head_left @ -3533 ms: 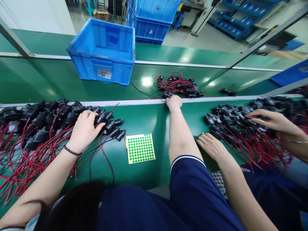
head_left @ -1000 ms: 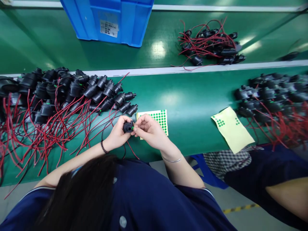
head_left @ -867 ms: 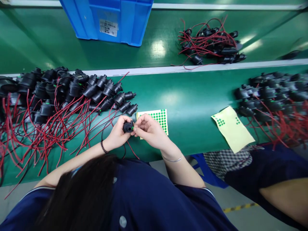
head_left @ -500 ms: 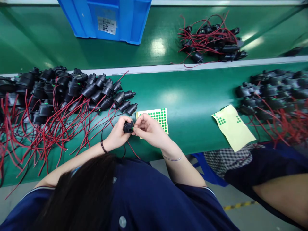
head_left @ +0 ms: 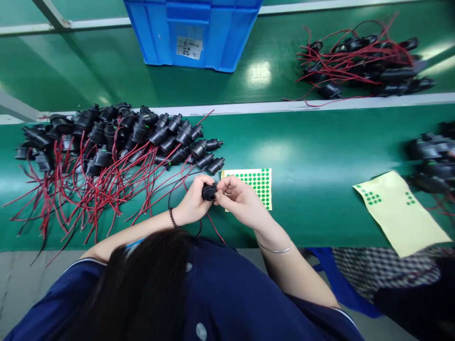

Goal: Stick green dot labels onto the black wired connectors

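Green bench [head_left: 313, 156]: both hands' grip on one black connector [head_left: 208, 192]; two sticker sheets.

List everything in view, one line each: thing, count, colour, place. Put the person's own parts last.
black part: one, black, held between both hands.
near sticker sheet: one, yellow with green dots, on the bench under the right hand.
far sticker sheet: one, yellow, few green dots, bench right.
left pile: many black parts with red wires, bench left.
belt pile: several, black and red, conveyor top right.
right pile: several, black, right edge, blurred.
crate: one, blue, conveyor top centre.
bench: green.
left hand: grip shut on the black part.
right hand: fingertips pinching the black part.
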The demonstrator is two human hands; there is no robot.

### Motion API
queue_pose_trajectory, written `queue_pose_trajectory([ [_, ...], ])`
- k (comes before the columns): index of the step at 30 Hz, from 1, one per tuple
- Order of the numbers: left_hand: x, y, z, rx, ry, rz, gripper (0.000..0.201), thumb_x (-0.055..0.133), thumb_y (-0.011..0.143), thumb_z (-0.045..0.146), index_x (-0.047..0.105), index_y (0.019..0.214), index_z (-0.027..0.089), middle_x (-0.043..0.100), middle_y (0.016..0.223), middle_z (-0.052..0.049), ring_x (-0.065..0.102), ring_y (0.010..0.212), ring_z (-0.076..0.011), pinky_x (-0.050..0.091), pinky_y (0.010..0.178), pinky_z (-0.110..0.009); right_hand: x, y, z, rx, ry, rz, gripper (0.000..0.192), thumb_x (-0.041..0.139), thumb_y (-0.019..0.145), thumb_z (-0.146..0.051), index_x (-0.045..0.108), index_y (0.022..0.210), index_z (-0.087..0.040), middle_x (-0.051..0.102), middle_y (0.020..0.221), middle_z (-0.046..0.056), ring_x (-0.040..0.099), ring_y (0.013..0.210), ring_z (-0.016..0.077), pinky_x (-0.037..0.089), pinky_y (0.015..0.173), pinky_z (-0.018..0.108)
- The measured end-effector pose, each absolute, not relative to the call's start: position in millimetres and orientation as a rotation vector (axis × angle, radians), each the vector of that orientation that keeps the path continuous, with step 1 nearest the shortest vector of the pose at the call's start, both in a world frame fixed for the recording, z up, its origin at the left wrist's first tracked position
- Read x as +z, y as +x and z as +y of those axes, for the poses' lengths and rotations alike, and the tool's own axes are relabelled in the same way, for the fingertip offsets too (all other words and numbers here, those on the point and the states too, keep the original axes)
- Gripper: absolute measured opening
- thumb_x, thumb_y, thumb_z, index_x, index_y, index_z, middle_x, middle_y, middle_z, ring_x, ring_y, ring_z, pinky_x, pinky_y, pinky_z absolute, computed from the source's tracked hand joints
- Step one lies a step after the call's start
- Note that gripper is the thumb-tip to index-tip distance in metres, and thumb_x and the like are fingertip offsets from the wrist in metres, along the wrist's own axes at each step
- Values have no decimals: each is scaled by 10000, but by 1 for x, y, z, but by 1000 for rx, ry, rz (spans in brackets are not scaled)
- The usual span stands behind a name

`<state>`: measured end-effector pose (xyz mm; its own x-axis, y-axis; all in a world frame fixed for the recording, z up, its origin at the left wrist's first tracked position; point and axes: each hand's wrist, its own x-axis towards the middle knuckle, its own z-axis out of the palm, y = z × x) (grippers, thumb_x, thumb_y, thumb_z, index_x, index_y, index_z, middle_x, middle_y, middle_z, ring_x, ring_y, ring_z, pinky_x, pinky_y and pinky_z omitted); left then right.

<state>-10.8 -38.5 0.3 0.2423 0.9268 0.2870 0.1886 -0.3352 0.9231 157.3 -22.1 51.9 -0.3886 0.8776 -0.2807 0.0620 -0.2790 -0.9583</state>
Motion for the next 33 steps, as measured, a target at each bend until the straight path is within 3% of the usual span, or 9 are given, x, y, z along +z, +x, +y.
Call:
queue_pose_trajectory([
  [14, 0, -11, -40, 1256, 1603, 1056, 341, 583, 824, 112, 393, 1073, 246, 503, 1019, -28, 553, 935, -160, 479, 844, -339, 53, 151, -33, 1735, -1118, -1208, 270, 759, 768, -273, 595, 976, -224, 612, 871, 2, 625, 790, 122, 567, 752, 298],
  [23, 2, -8, -39, 1298, 1633, 1020, 286, 578, 881, 148, 391, 1071, 250, 520, 993, -24, 563, 919, -157, 492, 834, -343, 47, 153, -29, 1678, -1150, -1265, 209, 751, 798, -344, 586, 809, -215, 627, 778, 0, 606, 708, 130, 511, 663, 300],
  [33, -3, -9, -39, 1289, 1666, 1042, 308, 602, 871, 141, 406, 1083, 246, 513, 1010, -33, 565, 934, -169, 487, 837, -354, 49, 155, -25, 1551, -1142, -1406, 123, 704, 795, -261, 617, 722, -216, 618, 902, 36, 607, 859, 170, 506, 801, 360],
])
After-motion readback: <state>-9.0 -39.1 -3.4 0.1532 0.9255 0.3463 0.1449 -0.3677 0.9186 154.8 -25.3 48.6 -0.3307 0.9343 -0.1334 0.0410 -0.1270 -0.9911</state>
